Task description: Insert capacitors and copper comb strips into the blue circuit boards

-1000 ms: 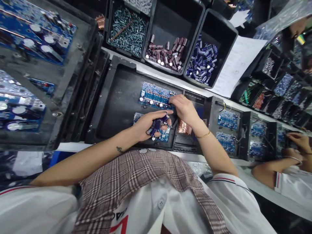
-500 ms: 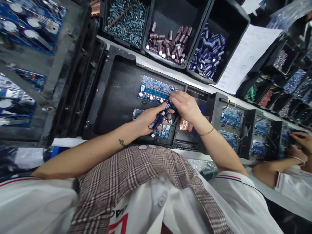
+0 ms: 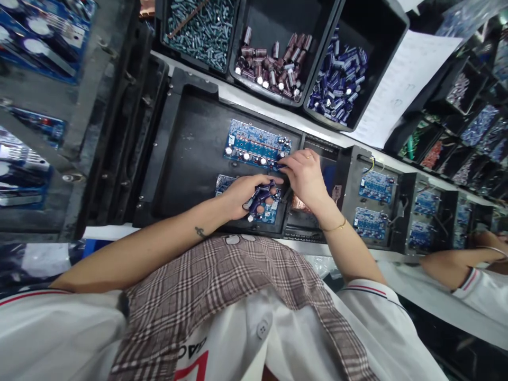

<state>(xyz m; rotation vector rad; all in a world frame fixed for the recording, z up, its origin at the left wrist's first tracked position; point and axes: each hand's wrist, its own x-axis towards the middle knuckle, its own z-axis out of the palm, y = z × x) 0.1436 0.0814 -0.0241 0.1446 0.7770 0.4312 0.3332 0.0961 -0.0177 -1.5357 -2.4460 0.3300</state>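
Observation:
Several dark blue cylindrical capacitors (image 3: 260,197) lie in my left hand (image 3: 241,196), whose fingers curl round them. This hand is over the lower blue circuit board (image 3: 270,211) and hides much of it. My right hand (image 3: 305,173) pinches a dark blue capacitor (image 3: 281,165) at its fingertips. Those fingertips are by the lower right corner of the upper circuit board (image 3: 257,142). White-topped capacitors stand in a row along that board's lower edge. Both boards sit in a black tray (image 3: 190,153).
Beyond the tray stand black bins of small metal parts (image 3: 202,37), brown capacitors (image 3: 273,69) and blue capacitors (image 3: 337,84). A paper sheet (image 3: 416,79) lies beside them. More trayed boards (image 3: 375,185) line the right. A co-worker's arm (image 3: 448,267) is at far right.
My right hand has shifted slightly right, and the capacitor at its fingertips now shows. My left thumb has moved down from the upper board's edge. The co-worker's hands have moved right.

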